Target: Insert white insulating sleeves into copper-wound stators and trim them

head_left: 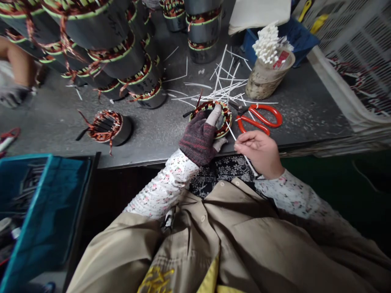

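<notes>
My left hand (pixel 199 137), in a dark knitted glove with pale fingertips, grips a motor stator (pixel 226 129) near the table's front edge. Copper windings and a yellow-green rim show around its ring; my fingers cover part of its opening. My bare right hand (pixel 260 151) pinches a thin white strip (pixel 231 131). One end of the strip meets the right side of the stator's ring, and the other runs out under my palm. Red-handled scissors (pixel 276 116) lie just beyond my right hand. Loose white strips (pixel 224 91) are scattered behind the stator.
Stacked stators (pixel 113 57) fill the back left, and a single stator (pixel 122 129) stands at left. A tub of white strips (pixel 264 83) stands by a blue bin (pixel 301 40) and white crate (pixel 332 87). Another person's gloved hand (pixel 14 95) is far left, above a teal bin (pixel 45 179).
</notes>
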`<state>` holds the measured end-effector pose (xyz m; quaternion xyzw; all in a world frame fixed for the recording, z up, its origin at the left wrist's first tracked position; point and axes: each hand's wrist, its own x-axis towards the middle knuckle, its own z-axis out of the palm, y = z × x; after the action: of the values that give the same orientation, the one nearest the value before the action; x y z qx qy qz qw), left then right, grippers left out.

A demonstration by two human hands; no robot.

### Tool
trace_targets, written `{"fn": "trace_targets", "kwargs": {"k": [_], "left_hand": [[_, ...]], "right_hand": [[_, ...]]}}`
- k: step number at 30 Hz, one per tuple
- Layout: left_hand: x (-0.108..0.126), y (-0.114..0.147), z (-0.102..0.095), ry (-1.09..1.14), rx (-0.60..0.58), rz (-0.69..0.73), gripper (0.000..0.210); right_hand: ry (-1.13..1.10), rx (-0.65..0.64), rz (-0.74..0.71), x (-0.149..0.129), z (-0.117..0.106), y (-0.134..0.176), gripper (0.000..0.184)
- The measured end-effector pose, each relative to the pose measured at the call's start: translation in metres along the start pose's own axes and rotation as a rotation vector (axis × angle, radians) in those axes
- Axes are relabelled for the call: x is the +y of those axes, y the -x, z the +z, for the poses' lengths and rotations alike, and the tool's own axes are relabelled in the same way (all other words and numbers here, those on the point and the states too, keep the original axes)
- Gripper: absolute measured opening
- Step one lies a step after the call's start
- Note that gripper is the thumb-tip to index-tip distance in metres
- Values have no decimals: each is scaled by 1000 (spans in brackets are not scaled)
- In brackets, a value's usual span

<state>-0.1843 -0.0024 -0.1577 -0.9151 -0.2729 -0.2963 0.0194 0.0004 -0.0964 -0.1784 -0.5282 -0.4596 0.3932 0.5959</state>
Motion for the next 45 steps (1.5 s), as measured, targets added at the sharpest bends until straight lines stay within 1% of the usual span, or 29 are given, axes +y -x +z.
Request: {"fn": "trace_targets", "kwargs": {"k": [2,4,5,7,9,11,13,15,18,23,27,30,33,35,38,41,43,45], "left_hand": [[-1,0,-1,26,-18,9,80],[-1,-1,-2,52,-43,8,78],[-1,-1,-3,61,-53,4,77],[-1,-1,-4,75,-65,-7,75],[0,-1,-5,92,-66,-13,75],[1,0,-5,101,-65,-18,74],[1,0,-5,99,-61,-17,74],[1,1,-4,89,-53,-15,74],[0,0,-3,102,-61,-10,72],[0,-1,-3,137,-109,-35,71],[-1,0,-1,143,-65,-29,69],[-3,2,1,220,7,9,72],[-3,4,4,381,63,-26,70],[-2,5,8,549,74,-92,66],[1,6,16,764,102,-176,59],[3,6,19,837,141,-202,52],[3,5,17,842,136,-203,49],[3,4,12,812,131,-202,48]], "right_hand": [[-45,22,24,8,1,-3,31],[-58,-42,101,11,-1,-3,40],[-43,-91,147,9,-3,-3,41],[35,-163,201,1,-6,0,32],[163,-158,180,-10,-6,4,23],[242,-117,144,-19,-4,6,29],[213,-97,171,-23,0,7,36],[125,-89,243,-24,3,6,38],[41,-81,318,-22,6,3,35],[-15,-79,363,-17,19,-11,33],[-28,-84,354,-13,28,-23,38],[-17,-106,364,-14,21,-22,36],[-38,-122,404,-13,15,-18,45],[-57,-75,370,-11,18,-20,49],[-101,-16,287,-7,29,-27,55],[-141,-70,272,-8,31,-26,54],[-150,-124,277,-11,25,-21,51],[-134,-138,267,-11,20,-17,49]]}}
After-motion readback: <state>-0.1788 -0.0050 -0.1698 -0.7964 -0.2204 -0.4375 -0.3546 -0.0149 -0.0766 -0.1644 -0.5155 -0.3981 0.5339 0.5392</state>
